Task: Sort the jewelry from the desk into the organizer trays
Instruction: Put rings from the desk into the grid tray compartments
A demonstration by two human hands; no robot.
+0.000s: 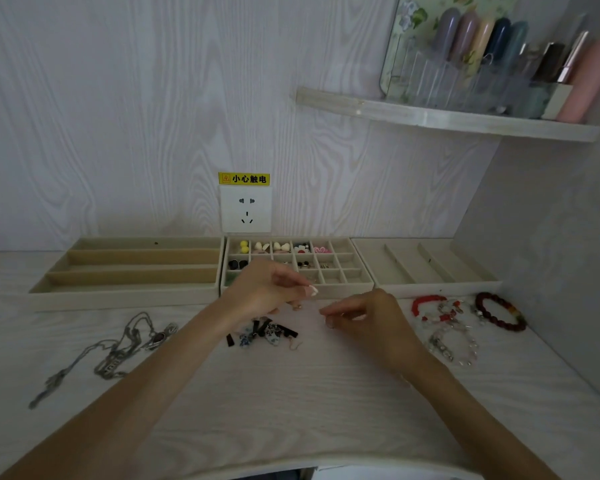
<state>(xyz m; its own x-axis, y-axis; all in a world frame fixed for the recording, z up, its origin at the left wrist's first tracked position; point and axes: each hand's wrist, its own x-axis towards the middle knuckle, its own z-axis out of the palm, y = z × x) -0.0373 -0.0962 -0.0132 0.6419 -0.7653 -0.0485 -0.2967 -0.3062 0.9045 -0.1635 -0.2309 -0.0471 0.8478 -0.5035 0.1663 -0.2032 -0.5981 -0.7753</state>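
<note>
Three beige organizer trays stand along the wall: a long-slot tray (129, 268), a grid tray (347, 268) with earrings in several cells, and a slanted-slot tray (426, 265). My left hand (264, 289) hovers over the grid tray's front edge, thumb and forefinger pinched on a piece too small to make out. A small gold earring (297, 306) shows just below it. My right hand (364, 313) is close by over the desk and pinches a small earring (331, 323). A pile of dark and blue-white earrings (264, 332) lies under my left wrist.
Silver necklaces (118, 351) sprawl on the desk at left. Red-and-white bracelets (437, 311), a dark red bead bracelet (499, 311) and a clear bead bracelet (454, 348) lie at right by the side wall. A wall socket (246, 209) sits behind the trays, and a shelf (447, 116) hangs at the upper right.
</note>
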